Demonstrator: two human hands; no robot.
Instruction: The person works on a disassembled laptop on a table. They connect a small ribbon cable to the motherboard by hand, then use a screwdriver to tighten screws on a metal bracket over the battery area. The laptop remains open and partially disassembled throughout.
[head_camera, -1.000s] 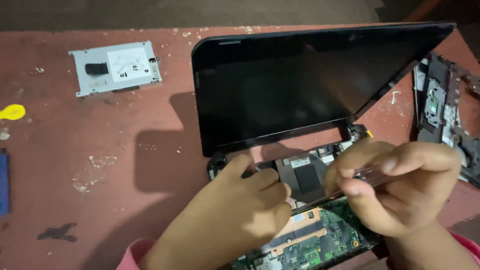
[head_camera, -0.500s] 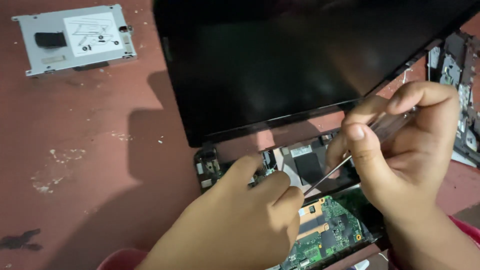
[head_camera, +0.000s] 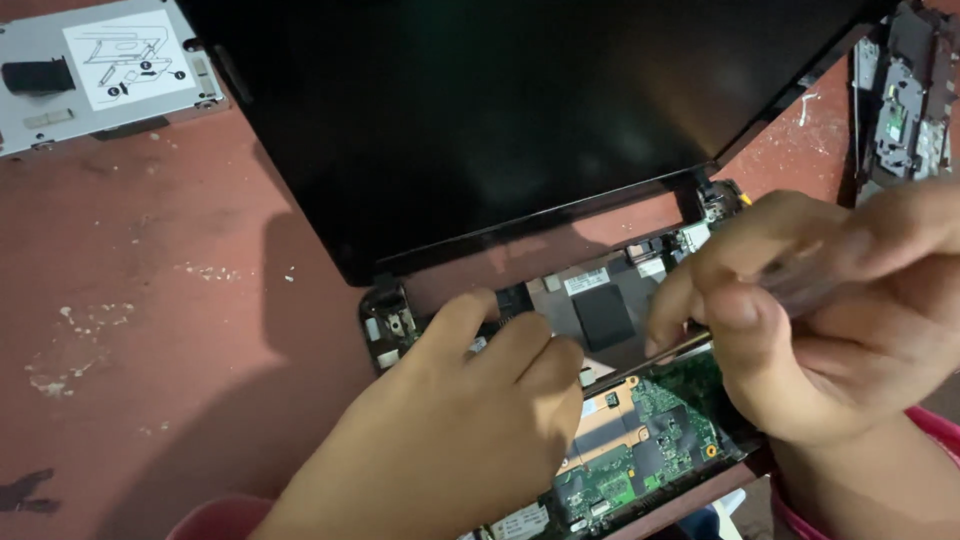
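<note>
An opened-up laptop (head_camera: 640, 400) sits toward the near right edge of the worn red tabletop (head_camera: 150, 300), its dark screen (head_camera: 480, 120) tipped up and back so it fills most of the far side. The keyboard cover is off, so the green circuit board (head_camera: 650, 440) and a black square pad (head_camera: 603, 316) on a pale metal plate lie bare.

The left hand (head_camera: 450, 430) rests on the laptop's near left part, fingers curled down and fingertips (head_camera: 520, 335) pressing on the innards just below the hinge; it grips nothing that I can make out. The right hand (head_camera: 830, 320) is closed around a thin screwdriver (head_camera: 650, 355), pinched between thumb and fingers, the metal shaft slanting down and left toward the left hand's knuckles. The tip is hidden behind those fingers.

At the far left corner lies a grey metal bracket (head_camera: 100, 75) with a white diagram sticker. Along the right edge sits a dark removed part (head_camera: 905, 95) with bits of circuitry.
</note>
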